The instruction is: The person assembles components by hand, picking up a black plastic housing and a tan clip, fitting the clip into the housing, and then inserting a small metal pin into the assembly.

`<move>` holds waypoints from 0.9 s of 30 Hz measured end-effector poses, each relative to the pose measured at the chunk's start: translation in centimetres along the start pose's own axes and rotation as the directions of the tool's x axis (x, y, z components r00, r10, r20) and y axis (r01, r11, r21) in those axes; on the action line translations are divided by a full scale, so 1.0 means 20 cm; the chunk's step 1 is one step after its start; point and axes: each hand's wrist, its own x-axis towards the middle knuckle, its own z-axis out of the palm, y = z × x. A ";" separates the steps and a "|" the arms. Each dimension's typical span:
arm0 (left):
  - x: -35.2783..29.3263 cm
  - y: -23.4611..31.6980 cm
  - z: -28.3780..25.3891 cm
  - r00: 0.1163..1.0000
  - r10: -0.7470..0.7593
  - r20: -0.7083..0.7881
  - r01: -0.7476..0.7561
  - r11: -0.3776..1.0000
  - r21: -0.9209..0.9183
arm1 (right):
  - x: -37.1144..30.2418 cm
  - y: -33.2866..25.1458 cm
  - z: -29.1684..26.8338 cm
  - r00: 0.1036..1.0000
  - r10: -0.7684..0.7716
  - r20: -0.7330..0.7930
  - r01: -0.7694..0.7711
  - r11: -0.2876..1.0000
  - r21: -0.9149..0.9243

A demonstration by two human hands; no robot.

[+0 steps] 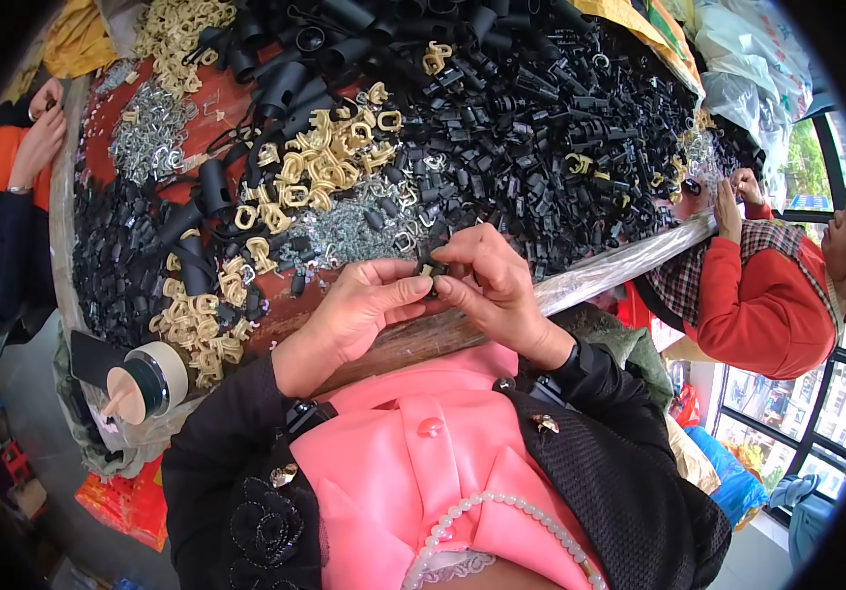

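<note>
Near the table's front edge, my left hand [352, 303] and my right hand [497, 293] meet fingertip to fingertip. Both pinch a small black part [432, 269] with a pale metal bit showing on it; the fingers hide most of its shape. Just beyond my hands lie a heap of small silvery metal pieces [349, 234] and a pile of tan plastic loops [320, 162]. Many small black plastic parts [531, 147] spread over the middle and right of the table.
A lidded cup [152, 382] and a flat black object [96, 359] stand at the near left corner. Black tubes [285, 88] lie further back. The plastic-wrapped table edge [619, 261] runs before me. Co-workers' hands are at left [41, 138] and right [729, 211].
</note>
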 end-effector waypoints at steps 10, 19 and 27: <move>0.02 0.01 0.00 0.987 -0.017 0.160 0.021 0.999 -0.028 | 0.01 0.01 -0.03 0.936 -0.351 0.014 0.342 0.902 -0.264; -0.01 0.03 -0.04 0.985 -0.007 0.173 0.001 0.999 0.033 | 0.09 0.02 -0.08 0.922 -0.385 0.032 0.381 0.893 -0.239; -0.01 0.06 -0.07 0.990 0.085 0.115 -0.101 0.985 0.143 | 0.64 0.23 -0.39 0.947 -0.152 -0.282 0.025 0.913 -0.407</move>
